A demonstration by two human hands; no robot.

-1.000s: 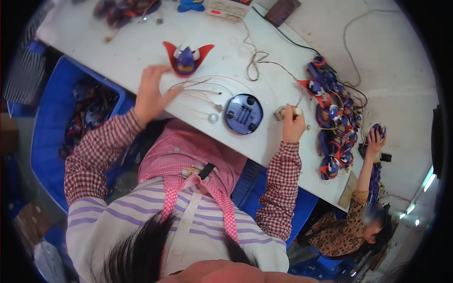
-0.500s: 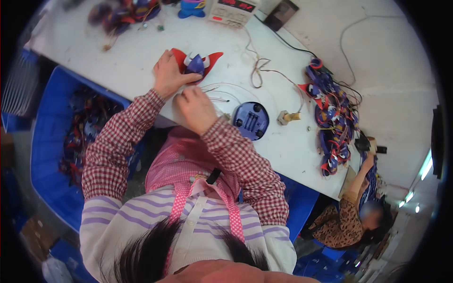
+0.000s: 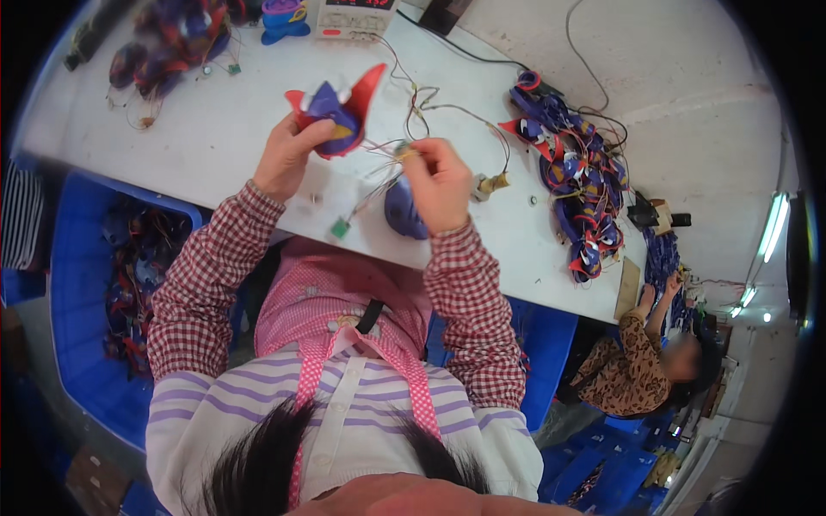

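My left hand [image 3: 288,159] grips a purple toy part [image 3: 331,112] with red pointed flaps, white bits and a yellow patch, holding it above the white table. Thin wires [image 3: 379,153] run from the toy to my right hand [image 3: 440,185]. Its fingers are pinched on these wires; a small part at the fingertips is too small to name. A small green circuit board [image 3: 341,228] on a wire lies or hangs near the table's front edge. Below my right hand sits a round purple base [image 3: 403,211], partly hidden by it. Beside that hand stands a brass-coloured metal fitting [image 3: 492,186].
Wired purple-and-red toy parts [image 3: 581,189] are heaped at the table's right, with more [image 3: 172,52] at far left. A power supply [image 3: 354,19] and a blue figure [image 3: 285,21] stand at the back. A blue bin [image 3: 73,284] is left; a co-worker [image 3: 632,370] sits right.
My left hand has lifted and turned the toy part. My right hand has moved right, away from it, now over the purple base with wires pinched. The green board has come into sight.
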